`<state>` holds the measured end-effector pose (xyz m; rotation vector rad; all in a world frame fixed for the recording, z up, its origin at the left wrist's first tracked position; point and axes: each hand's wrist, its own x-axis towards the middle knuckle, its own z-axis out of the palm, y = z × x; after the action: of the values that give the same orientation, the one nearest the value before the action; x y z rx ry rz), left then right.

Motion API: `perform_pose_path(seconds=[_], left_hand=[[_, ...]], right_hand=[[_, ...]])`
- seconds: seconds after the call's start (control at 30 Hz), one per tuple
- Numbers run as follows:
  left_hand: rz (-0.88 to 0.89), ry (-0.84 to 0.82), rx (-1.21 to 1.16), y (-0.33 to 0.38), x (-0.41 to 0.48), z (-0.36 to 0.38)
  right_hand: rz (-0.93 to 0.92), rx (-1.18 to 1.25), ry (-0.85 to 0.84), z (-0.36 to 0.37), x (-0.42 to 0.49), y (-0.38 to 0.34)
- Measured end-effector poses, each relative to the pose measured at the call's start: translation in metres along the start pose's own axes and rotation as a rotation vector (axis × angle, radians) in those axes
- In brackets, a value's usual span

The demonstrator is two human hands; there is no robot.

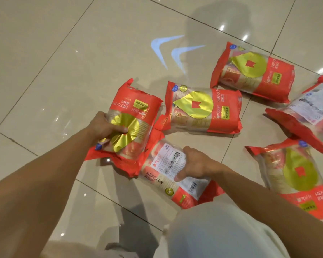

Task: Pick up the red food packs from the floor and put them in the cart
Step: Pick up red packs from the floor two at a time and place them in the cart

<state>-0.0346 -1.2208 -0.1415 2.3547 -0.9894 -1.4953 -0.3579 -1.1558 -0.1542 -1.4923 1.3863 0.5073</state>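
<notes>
A: What does the left hand (pixel 108 127) hold?

B: It is closed on the top pack (pixel 127 125). The thumb presses on the gold circle and the fingers go around the far left edge. This pack lies face up, and its lower end rests over the lower pack (pixel 168 174).

A: And the right hand (pixel 196 164)?

B: It lies on the lower pack, on the white label side. The fingers go over the far edge and the thumb presses on the near side, so it is pinching this pack. The pack touches the floor (pixel 54 62).

A: What is around the 2 hands?

B: Just beyond the right hand lies the middle pack (pixel 203 108), face up, with its corner touching the top pack. Farther away and to the right is the far pack (pixel 254 73). To the right of the right hand is the near pack (pixel 296 175), and beyond it the side pack (pixel 306 112), label side up. I count 6 packs, all on the tiles. Near the person's body, a pale trouser knee (pixel 222 231) covers one corner of the lower pack. I see no cart.
</notes>
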Motion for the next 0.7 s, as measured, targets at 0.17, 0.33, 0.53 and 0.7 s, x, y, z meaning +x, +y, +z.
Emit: perform_pose_path(seconds=[0.17, 0.33, 0.53, 0.7], left_hand=[[-0.055, 0.085, 0.072, -0.021, -0.068, -0.007], [-0.082, 0.270, -0.093, -0.023, -0.191, -0.068], [-0.089, 0.348, -0.515, 0.035, -0.409, -0.179], [0.005, 0.404, -0.747, 0.107, -0.601, -0.261]], right_hand=[[0.014, -0.132, 0.113, 0.008, -0.062, -0.026], [-0.004, 0.027, 0.261, -0.040, -0.172, -0.073], [-0.083, 0.436, 0.445, -0.147, -0.365, -0.184], [-0.237, 0.505, 0.488, -0.220, -0.532, -0.295]])
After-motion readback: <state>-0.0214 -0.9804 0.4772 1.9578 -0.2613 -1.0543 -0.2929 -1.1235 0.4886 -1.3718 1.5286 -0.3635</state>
